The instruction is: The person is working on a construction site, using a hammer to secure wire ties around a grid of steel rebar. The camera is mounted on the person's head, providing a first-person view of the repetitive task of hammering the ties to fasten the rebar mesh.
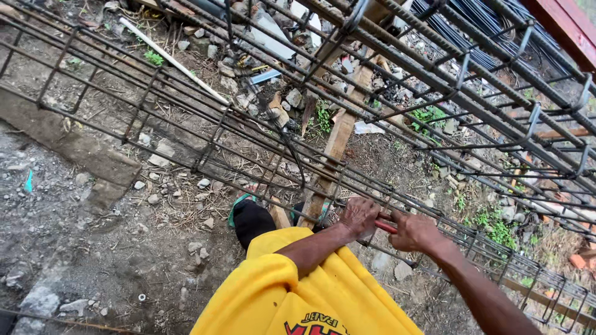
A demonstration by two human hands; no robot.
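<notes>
A long cage of dark steel rebar (397,80) with square stirrups lies slanted across the view, resting on a wooden plank (338,139). My left hand (360,214) and my right hand (415,232) are close together at a lower bar of the cage. Both grip a red-handled tool (386,227), of which only a short red part shows between the hands. My yellow shirt (298,291) fills the bottom middle. A foot in a dark sock and green sandal (248,217) stands under the cage.
Bare ground with stones and rubble spreads to the left (93,236). A white pipe (174,62) lies among debris at the top. More rebar bundles (484,31) sit at the upper right, with weeds (493,226) and red bricks (577,260) at the right.
</notes>
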